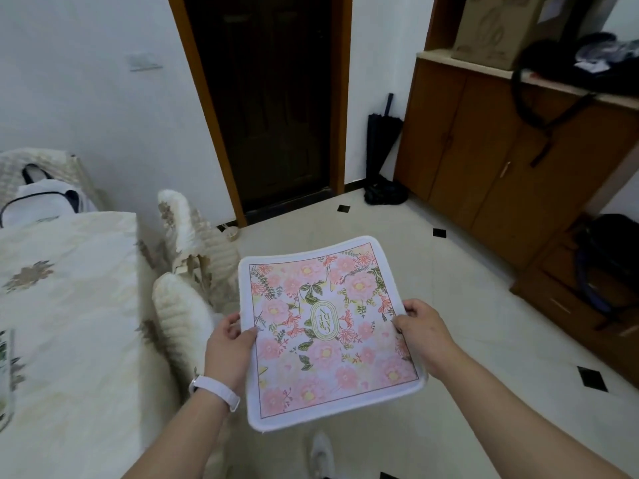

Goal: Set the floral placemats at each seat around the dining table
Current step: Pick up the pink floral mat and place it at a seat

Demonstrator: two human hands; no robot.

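— How many placemats can you see?
— One, a floral placemat (328, 326) with pink blooms inside a white border. It is held flat in the air above the tiled floor (449, 305), to the right of the desk (69, 288) and not touching it.
— And each grip?
— Both are on it. The left grip (230, 347), with one white wristband (214, 387) behind it, pinches the left edge with the thumb on top. The right grip (423, 330) clasps the right edge the same way.
— What's around?
— Two chairs in fluffy white covers stand along the desk's side: the near chair (183, 305) just left of the placemat, the far chair (179, 219) behind it. A cream patterned cloth covers the desk, and one white backpack (45, 202) sits beyond its far end. Further off there's one dark door (273, 98) and one black umbrella (380, 140) leaning in the corner. One wooden cabinet (501, 160) has one cardboard box (498, 25) on top.
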